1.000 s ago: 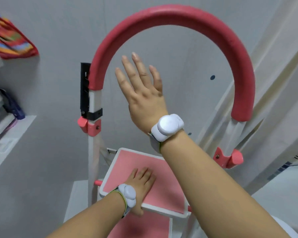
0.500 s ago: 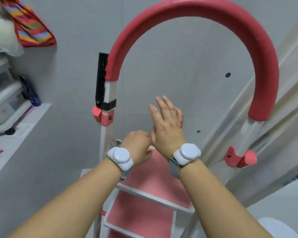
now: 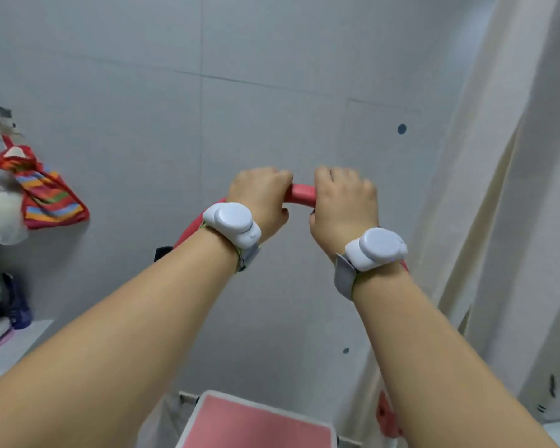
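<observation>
A step ladder stands against the grey wall, with a red padded arch handle (image 3: 302,194) at its top. My left hand (image 3: 262,197) grips the top of the arch, fingers curled over it. My right hand (image 3: 342,202) grips the arch just to the right, a short stretch of red padding showing between the two. Each wrist wears a white round device. Most of the arch is hidden behind my hands and forearms. The ladder's pink top step (image 3: 256,425) shows at the bottom of the view.
A striped red bag (image 3: 47,197) hangs on the wall at left, above a shelf (image 3: 10,347) holding a dark blue object (image 3: 15,305). A cream curtain (image 3: 505,189) hangs along the right. A red ladder bracket (image 3: 385,415) sits beside my right forearm.
Both hands have risen from near the pink step and closed round the top of the red arch. The view has tilted upward, so the arch now sits mid-frame.
</observation>
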Motion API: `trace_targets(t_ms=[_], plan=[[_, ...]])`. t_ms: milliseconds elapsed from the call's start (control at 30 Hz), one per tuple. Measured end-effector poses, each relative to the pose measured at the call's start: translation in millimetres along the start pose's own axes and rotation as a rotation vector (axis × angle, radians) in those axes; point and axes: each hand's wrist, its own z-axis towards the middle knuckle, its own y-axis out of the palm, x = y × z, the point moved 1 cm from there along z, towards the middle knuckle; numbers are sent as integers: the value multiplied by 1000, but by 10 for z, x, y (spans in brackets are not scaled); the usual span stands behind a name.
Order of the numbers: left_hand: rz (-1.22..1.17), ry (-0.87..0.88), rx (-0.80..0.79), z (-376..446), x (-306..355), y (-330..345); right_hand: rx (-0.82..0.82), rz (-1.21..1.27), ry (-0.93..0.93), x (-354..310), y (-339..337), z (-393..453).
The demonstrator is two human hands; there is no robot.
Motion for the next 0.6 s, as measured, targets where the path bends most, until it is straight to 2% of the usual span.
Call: trace_targets(t_ms=[33, 100, 267, 400, 600], plan=[[-30, -34, -84, 46, 12, 27, -100, 52, 30, 83, 25, 48], [-35, -74, -124, 94, 11, 83, -206, 125, 70, 191, 99, 40], [9, 13, -59, 332, 167, 173, -90, 134, 122, 376, 174, 4], [7, 112, -18, 469, 376, 259, -106, 113, 199, 646, 207, -21], [-69, 245, -39, 716, 909, 365, -161, 23, 340, 1088, 120, -151]])
